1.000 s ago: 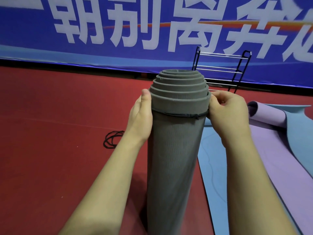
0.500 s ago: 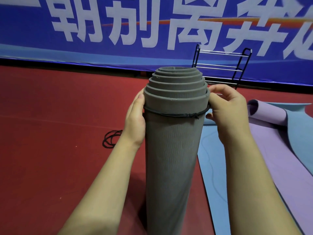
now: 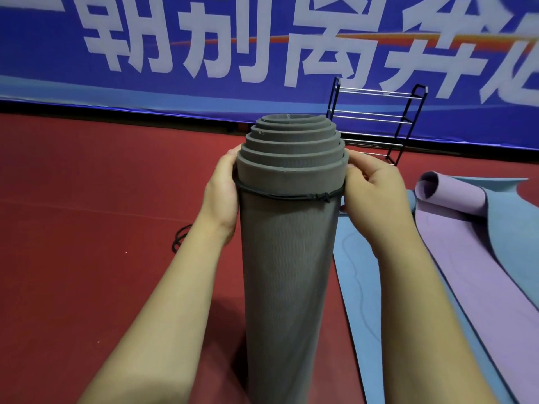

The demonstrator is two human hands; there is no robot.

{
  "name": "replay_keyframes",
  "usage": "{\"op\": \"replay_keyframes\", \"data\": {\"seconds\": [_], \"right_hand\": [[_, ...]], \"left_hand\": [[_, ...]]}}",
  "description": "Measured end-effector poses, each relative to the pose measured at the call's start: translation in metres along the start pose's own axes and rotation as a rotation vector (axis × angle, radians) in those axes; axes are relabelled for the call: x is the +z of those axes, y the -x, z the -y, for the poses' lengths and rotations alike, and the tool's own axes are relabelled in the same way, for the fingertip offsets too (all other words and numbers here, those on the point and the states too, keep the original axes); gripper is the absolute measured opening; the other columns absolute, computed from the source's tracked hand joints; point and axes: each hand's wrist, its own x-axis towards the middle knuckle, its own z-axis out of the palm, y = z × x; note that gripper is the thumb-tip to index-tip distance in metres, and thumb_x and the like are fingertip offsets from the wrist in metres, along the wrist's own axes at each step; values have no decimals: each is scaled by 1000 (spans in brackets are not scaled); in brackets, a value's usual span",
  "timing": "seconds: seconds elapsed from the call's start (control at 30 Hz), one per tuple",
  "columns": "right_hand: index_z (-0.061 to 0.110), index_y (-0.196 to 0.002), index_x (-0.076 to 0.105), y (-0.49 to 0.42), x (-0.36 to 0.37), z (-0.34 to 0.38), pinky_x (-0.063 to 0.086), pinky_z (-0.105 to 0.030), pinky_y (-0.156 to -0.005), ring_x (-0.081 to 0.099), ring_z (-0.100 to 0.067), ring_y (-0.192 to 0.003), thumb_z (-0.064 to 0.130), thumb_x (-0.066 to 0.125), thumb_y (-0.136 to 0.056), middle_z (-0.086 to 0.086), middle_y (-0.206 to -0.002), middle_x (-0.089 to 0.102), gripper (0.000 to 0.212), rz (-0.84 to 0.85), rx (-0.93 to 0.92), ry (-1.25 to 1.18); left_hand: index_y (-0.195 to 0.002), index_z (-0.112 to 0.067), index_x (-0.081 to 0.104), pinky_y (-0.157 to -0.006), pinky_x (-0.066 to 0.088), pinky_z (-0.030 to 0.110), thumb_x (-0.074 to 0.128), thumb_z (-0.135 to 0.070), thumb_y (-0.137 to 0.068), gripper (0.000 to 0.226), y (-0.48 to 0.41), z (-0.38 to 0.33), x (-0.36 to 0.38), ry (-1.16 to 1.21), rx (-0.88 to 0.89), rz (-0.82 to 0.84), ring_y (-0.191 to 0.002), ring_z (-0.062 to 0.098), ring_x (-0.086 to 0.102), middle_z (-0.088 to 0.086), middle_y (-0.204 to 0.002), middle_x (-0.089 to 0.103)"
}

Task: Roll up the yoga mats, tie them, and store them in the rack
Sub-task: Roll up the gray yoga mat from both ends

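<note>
Barely changed from a second ago, the upright grey mat (image 3: 288, 272) keeps its black cord (image 3: 280, 196) snug under the top rim, so tying looks nearly done. Beside it, the left hand (image 3: 221, 188) clasps the mat, fingertips hidden; the right hand (image 3: 370, 193) pinches the cord. Behind the mat stands the rack (image 3: 379, 121).

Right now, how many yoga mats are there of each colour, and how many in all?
Grey mat, rolled and held upright: 1
Blue mat, flat on the floor: 1
Purple mat, lying over the blue one, far end curled: 1
Total: 3
</note>
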Motion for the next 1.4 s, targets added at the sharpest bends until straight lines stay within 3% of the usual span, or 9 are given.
{"op": "replay_keyframes", "data": {"seconds": [0.1,0.23,0.33,0.53,0.67,0.8,1.0,1.17,1.4], "right_hand": [[28,-102,75,-2,-2,4,47,-25,-72,53,7,-70,1,37,-90,27,-73,63,49,63,28,-48],[33,-63,68,-4,-9,4,32,-29,-61,33,-16,-63,-1,36,-89,-4,-66,45,53,130,140,-189],[31,-47,53,-1,-16,3,16,-29,-52,19,-15,-55,0,40,-92,6,-54,29,56,238,163,-286],[22,-112,72,-3,-18,-9,25,-21,-42,30,-10,-51,-5,46,-94,4,-62,52,41,180,218,-422],[25,-49,67,-2,-14,-6,23,-15,-39,26,-8,-46,-6,44,-94,10,-46,38,60,201,318,-416],[21,-32,54,-5,-10,-5,28,-13,-36,30,-5,-39,-8,41,-92,12,-40,37,68,193,377,-333],[24,-44,59,-7,-10,-10,37,-16,-42,34,-11,-47,0,47,-93,6,-49,44,56,164,354,-283],[22,-95,76,-8,-10,-9,52,-42,-71,48,-22,-81,24,56,-100,-11,-91,62,21,177,246,-225],[-4,-87,62,-12,-11,-15,41,-34,-65,36,-22,-74,16,62,-90,-12,-78,46,20,83,279,-219]], "left_hand": [[-93,-25,80,-109,44,44,45,-29,-102,36,-3,-8,-1,-61,-81,-25,-113,17,65,1,-111,75],[-82,-25,82,-101,49,38,52,-21,-99,34,-4,-15,5,-100,-121,24,-100,14,69,-1,-98,77],[-85,-21,81,-91,52,33,53,-19,-97,30,-4,-16,7,-74,-127,59,-97,15,70,0,-95,77],[-111,-9,71,-83,56,30,55,-2,-94,25,-7,-17,4,-136,-34,103,-95,18,70,5,-101,76],[-91,-17,77,-81,55,33,53,2,-94,31,-8,-20,4,-258,-48,130,-86,16,69,5,-91,77],[-98,-18,79,-85,53,37,59,-2,-92,27,-11,-26,1,-366,23,80,-94,18,69,7,-102,76],[-114,-10,73,-80,52,30,51,0,-95,30,-14,-25,2,-193,-36,50,-99,20,67,7,-106,76],[-115,0,70,-85,54,33,44,6,-92,36,-17,-23,4,-168,-34,27,-104,25,69,13,-108,74],[-83,-11,78,-69,50,27,50,-4,-92,30,-13,-24,11,-130,-72,54,-79,16,66,5,-83,74]]}}
